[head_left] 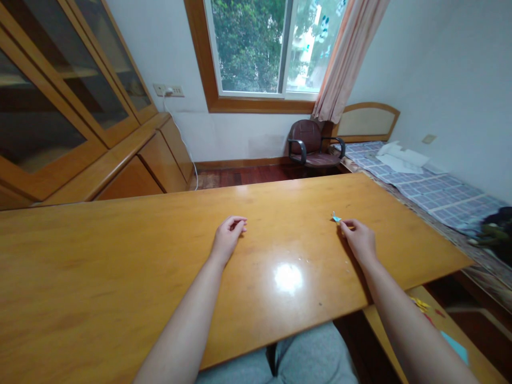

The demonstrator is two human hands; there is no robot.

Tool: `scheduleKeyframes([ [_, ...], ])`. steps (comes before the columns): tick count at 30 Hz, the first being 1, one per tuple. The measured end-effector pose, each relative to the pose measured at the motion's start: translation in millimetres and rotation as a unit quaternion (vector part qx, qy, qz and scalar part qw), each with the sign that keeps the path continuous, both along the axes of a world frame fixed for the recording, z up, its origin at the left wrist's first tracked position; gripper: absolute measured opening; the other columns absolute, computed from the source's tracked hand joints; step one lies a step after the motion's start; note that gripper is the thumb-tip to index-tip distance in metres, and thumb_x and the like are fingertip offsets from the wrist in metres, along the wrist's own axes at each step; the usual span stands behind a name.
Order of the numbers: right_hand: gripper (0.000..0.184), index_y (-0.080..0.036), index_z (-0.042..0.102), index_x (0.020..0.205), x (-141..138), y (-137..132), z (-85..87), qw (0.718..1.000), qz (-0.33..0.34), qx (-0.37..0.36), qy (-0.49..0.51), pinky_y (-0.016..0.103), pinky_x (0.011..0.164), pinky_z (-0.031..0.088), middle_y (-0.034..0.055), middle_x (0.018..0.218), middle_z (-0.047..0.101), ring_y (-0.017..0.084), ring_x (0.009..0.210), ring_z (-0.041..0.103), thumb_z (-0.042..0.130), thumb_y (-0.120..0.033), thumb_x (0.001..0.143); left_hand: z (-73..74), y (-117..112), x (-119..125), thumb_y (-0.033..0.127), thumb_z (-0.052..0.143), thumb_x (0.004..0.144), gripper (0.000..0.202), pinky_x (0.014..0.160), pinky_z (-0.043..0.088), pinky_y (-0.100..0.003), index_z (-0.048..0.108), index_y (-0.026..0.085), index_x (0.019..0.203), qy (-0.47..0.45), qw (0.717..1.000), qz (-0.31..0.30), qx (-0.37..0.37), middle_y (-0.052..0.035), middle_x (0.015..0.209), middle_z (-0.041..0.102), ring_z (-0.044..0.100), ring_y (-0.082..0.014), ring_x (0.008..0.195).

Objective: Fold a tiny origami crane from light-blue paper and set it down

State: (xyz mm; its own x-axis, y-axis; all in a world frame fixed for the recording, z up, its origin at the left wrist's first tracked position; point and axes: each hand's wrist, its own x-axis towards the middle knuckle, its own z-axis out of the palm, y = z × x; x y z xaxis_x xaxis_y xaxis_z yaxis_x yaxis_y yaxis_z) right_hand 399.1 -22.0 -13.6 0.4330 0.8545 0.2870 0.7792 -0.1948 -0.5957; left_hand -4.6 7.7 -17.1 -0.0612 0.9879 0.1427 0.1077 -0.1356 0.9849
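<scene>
A small light-blue folded paper crane is at the right part of the wooden table. My right hand pinches its near end between thumb and fingertips, low over the tabletop. To the left, my left hand rests on the table with its fingers curled in and nothing visible in them. A wide gap of tabletop lies between the two hands. Tiny pale scraps lie on the wood between them, near a bright light reflection.
Below the table's right edge, a lower wooden surface bears yellow folded pieces, red bits and a light-blue sheet. A brown armchair stands beyond the table. A bed is at right, a glass-door cabinet at left.
</scene>
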Motion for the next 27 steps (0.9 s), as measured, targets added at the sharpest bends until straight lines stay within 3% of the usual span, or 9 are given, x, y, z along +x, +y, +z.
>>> scheduleKeyframes([
  [11, 0.033, -0.020, 0.071, 0.078, -2.1, 0.4, -6.6, 0.996, 0.028, 0.032, -0.084, 0.031, 0.066, 0.046, 0.0081, 0.080, 0.073, 0.022, 0.067, 0.065, 0.053, -0.047, 0.081, -1.6, -0.5, -0.3, 0.037, 0.061, 0.079, 0.024, 0.061, 0.052, -0.023, 0.066, 0.016, 0.089, 0.017, 1.000, -0.009, -0.002, -0.0043, 0.088, 0.066, 0.063, -0.0135, 0.071],
  [27, 0.030, -0.021, 0.070, 0.078, -3.6, -0.2, -7.4, 0.992, 0.046, 0.032, -0.110, 0.030, 0.066, 0.045, 0.0064, 0.082, 0.073, 0.021, 0.070, 0.065, 0.053, -0.045, 0.082, 0.8, -1.7, -0.4, 0.039, 0.061, 0.079, 0.025, 0.063, 0.053, -0.025, 0.067, 0.017, 0.088, 0.048, 0.999, -0.020, 0.006, -0.0046, 0.086, 0.066, 0.064, -0.0147, 0.071],
])
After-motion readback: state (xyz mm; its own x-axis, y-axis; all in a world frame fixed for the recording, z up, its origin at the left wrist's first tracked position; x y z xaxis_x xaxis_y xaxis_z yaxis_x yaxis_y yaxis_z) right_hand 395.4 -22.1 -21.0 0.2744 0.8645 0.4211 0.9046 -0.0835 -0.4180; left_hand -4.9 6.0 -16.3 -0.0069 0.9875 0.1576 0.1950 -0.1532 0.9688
